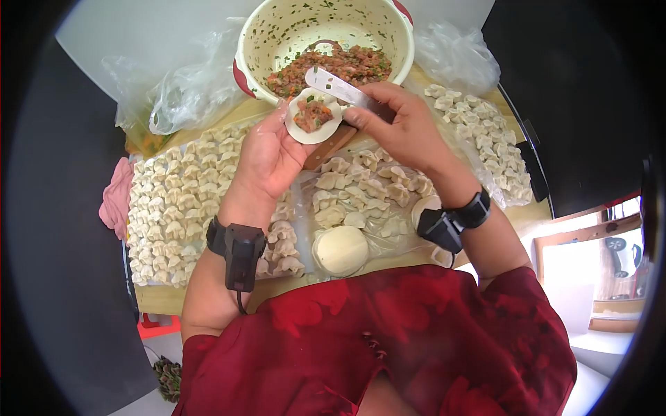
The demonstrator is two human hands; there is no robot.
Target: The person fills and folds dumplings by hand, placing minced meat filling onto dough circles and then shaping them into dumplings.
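My left hand [267,156] cradles a round dumpling wrapper [293,129] on its fingers, near the rim of the bowl. A mound of minced meat filling [313,116] with green and orange bits sits in its middle. In my right hand [399,125] is a flat spatula [334,84] with a rounded tip, its blade flecked with green and pointing up-left over the wrapper's far edge. The right fingertips are right at the wrapper's right edge. Just beyond both hands stands a large cream bowl [253,43] with more filling [361,66] in it.
Rows of folded dumplings [180,201] cover the left side. More dumplings [368,184] lie in the centre and others [485,139] at the right. A stack of wrappers [340,251] sits near my body. Plastic bags [454,55] flank the bowl; a pink cloth [116,195] hangs at left.
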